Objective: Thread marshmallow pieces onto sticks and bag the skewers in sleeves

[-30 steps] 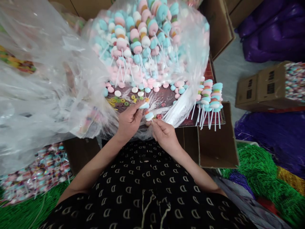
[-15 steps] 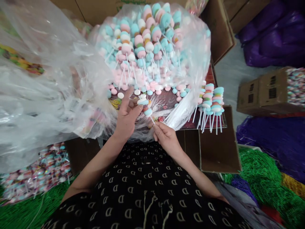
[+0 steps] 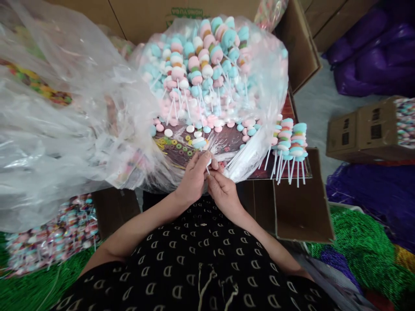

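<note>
One marshmallow skewer (image 3: 199, 143), near edge of bench (image 3: 232, 136): likely light, soft; best held by its white stick (image 3: 208, 170), pinched in right hand (image 3: 224, 189); left hand (image 3: 195, 178) grips the candies (image 3: 209, 162).

Green lettering (image 3: 187, 11) on the far cardboard box (image 3: 142, 17) reads "HONGYU"; its remaining characters are unclear. Letter D repeats across the black garment (image 3: 194, 246). Dark print (image 3: 376, 125) on the right carton (image 3: 359, 138) is illegible.

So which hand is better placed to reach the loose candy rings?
Probably the left hand: it is nearer the candy rings. The right hand is farther off, pinching the white stick. The left's fingers curl at that stick too, so neither hand is free.
</note>
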The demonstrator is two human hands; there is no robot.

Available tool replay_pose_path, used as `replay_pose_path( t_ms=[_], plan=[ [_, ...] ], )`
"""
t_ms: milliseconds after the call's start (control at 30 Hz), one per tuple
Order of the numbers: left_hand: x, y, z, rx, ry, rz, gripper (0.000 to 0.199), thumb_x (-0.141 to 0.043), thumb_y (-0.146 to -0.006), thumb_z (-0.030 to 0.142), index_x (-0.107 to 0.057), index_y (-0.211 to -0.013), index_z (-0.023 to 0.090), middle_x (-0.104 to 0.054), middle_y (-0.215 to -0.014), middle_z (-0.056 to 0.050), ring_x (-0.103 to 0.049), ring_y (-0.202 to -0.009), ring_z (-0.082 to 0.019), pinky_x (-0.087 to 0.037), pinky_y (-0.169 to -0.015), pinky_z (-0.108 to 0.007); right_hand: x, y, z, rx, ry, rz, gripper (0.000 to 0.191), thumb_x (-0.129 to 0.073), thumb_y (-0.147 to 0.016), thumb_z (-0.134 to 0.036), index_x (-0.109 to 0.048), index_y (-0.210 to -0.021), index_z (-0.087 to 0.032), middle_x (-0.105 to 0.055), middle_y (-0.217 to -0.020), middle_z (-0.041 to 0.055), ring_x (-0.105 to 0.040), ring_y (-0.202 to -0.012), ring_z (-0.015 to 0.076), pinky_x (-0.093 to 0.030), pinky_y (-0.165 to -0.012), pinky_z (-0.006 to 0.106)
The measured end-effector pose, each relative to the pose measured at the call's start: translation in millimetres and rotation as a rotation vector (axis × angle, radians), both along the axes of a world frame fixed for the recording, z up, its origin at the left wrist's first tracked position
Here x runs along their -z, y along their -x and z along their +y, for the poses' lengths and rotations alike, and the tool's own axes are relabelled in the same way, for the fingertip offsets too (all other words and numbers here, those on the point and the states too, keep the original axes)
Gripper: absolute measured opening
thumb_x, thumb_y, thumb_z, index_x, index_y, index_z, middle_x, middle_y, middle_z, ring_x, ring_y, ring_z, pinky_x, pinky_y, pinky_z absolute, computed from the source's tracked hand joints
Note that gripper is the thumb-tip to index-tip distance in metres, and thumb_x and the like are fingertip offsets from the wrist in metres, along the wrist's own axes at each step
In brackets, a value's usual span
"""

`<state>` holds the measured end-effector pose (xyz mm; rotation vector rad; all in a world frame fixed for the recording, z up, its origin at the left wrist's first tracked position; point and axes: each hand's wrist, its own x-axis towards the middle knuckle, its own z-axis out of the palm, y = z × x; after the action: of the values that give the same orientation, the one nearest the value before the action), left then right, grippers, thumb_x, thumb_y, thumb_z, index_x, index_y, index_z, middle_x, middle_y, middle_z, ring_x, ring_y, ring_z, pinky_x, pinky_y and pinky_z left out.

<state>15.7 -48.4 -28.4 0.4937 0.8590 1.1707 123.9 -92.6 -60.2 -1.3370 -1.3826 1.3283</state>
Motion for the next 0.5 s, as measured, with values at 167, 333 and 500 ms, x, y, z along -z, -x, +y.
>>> replay_pose_path(
  t_ms=[167,333,500],
  plan=[
    [8.3,-1.5,-5.4,0.046,-0.053,0.031,0.039,-0.073,-0.094,0.055,-0.061,-0.079,0.021,-0.067,-0.078,-0.001,-0.072,-0.081,-0.016,-0.062,-0.081,-0.031,-3.2,-0.8,0.5,0.037,0.031,0.022,0.039,-0.055,-0.103,-0.054,-0.076,-0.096,-0.022,-0.051,-0.064,-0.0024,-0.047,-0.057,0.0146,-0.043,-0.056,0.029],
    [10.8,13.8,9.4,-0.016,0.004,0.030,0.048,-0.059,-0.099,0.071,-0.062,-0.116,0.025,-0.077,-0.102,-0.005,-0.074,-0.077,-0.016,-0.059,-0.067,-0.031,-6.0,-13.6,-2.6,-0.026,0.031,0.028,0.039,-0.054,-0.105,-0.055,-0.075,-0.097,-0.022,-0.046,-0.060,-0.0043,-0.045,-0.055,0.0146,-0.039,-0.054,0.028],
    [9.2,21.4,20.4,-0.089,0.085,0.095,0.040,-0.047,-0.108,0.062,-0.061,-0.111,0.025,-0.069,-0.081,0.000,-0.069,-0.068,-0.014,-0.060,-0.070,-0.032,-5.7,-11.1,-7.2,-0.081,0.028,0.003,0.037,-0.053,-0.106,-0.049,-0.074,-0.094,-0.021,-0.044,-0.059,-0.0053,-0.044,-0.055,0.0136,-0.038,-0.056,0.028]
  ],
)
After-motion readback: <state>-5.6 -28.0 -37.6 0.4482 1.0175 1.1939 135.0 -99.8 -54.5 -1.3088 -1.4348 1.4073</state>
